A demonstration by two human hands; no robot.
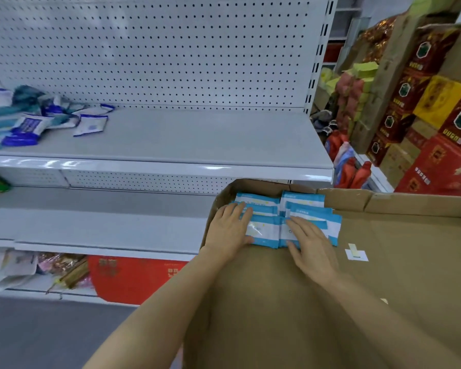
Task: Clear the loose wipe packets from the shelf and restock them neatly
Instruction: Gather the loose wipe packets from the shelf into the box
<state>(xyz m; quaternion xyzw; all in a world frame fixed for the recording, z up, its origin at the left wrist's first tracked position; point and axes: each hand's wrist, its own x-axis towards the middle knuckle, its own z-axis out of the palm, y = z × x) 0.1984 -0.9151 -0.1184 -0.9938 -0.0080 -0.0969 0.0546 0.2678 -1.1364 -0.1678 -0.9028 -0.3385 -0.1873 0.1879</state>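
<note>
Head view: blue-white wipe packets (266, 230) lie in overlapping rows at far corner of cardboard box (383, 275), below shelf (197, 137). Left hand (230, 230) & right hand (313, 245) rest flat, fingers straight, nothing clasped. Operator should square edges w/ both palms before lifting stack.

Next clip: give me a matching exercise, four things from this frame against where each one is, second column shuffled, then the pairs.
Things:
1. left hand
2. right hand
3. loose wipe packets
4. small paper label

Places:
A. on the left end of the upper shelf
B. on the bare bottom of the cardboard box
C. on the left stack of blue packets
D. on the right stack of blue packets

Pairs: 1-C, 2-D, 3-A, 4-B
</note>
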